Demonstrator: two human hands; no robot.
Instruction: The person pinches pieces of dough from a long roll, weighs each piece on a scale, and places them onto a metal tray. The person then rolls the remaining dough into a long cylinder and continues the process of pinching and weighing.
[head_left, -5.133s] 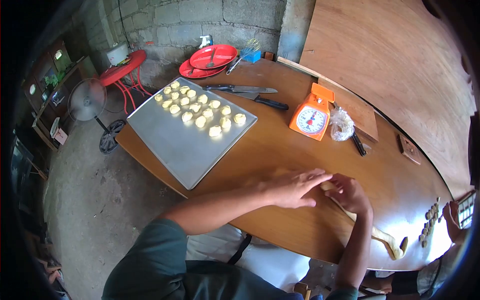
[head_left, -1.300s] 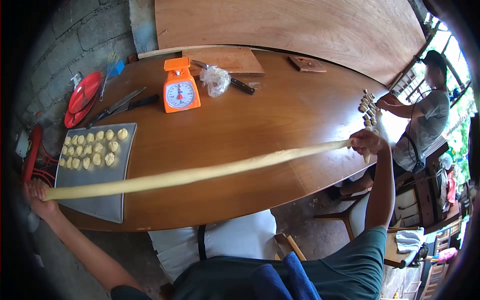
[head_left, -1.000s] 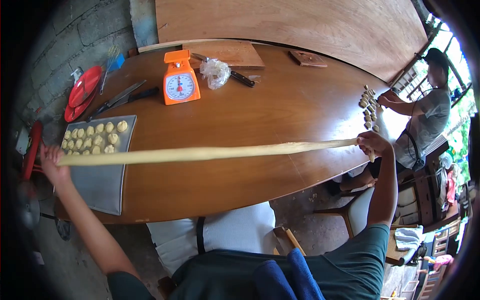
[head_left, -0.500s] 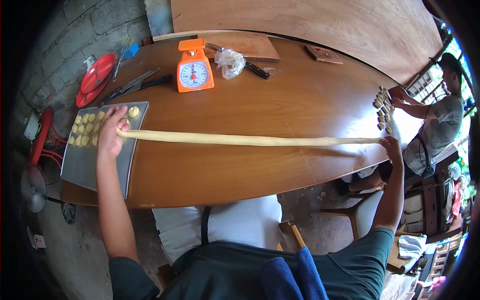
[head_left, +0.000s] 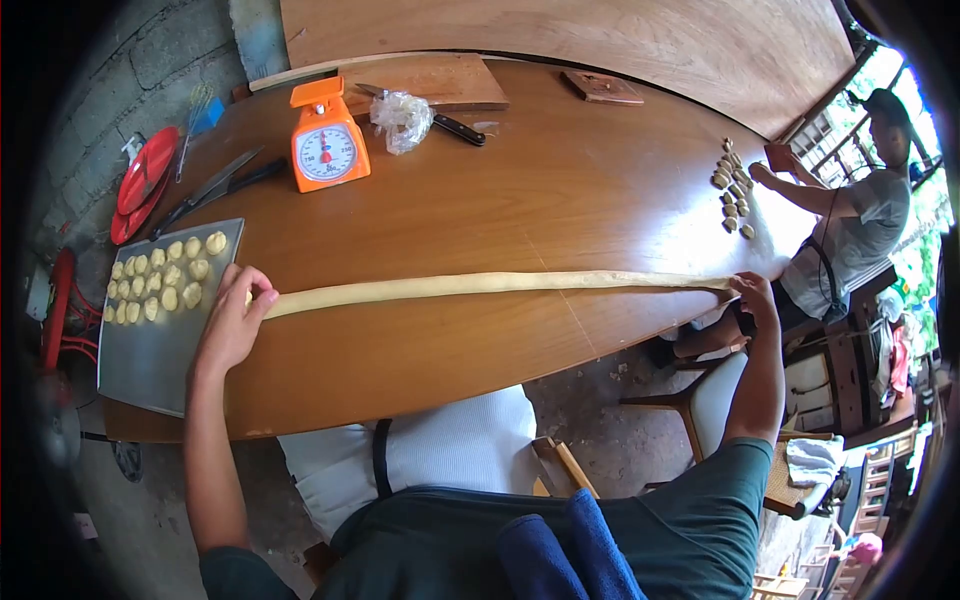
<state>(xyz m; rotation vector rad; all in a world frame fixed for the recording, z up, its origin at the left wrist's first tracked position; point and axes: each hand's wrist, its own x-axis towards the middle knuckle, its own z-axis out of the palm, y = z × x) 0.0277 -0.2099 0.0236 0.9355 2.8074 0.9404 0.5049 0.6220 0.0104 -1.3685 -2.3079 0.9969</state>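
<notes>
A long pale rope of dough (head_left: 480,287) stretches from left to right over the wooden table (head_left: 420,370). Its left end is between the thumb and fingers of my left hand (head_left: 236,315), beside the right edge of a metal tray (head_left: 150,355). At the far end, my right hand (head_left: 756,299) grips the rope's thinner tip near the table's front edge. Small dough balls (head_left: 172,275) sit in rows on the tray, left of my left hand. The rope dips slightly lower toward the left.
An orange scale (head_left: 328,155) stands at the back, with a crumpled plastic bag (head_left: 403,122) and a black-handled knife (head_left: 460,130) beside it. Scissors (head_left: 215,190) and red plates (head_left: 147,185) are at the left. Another person (head_left: 865,215) works at the right end by several dough pieces (head_left: 735,190).
The view has shifted, so the table contents appear further left. My left hand has come off the tray area toward me and right, lowering the rope's left end; both hands keep their grip.
</notes>
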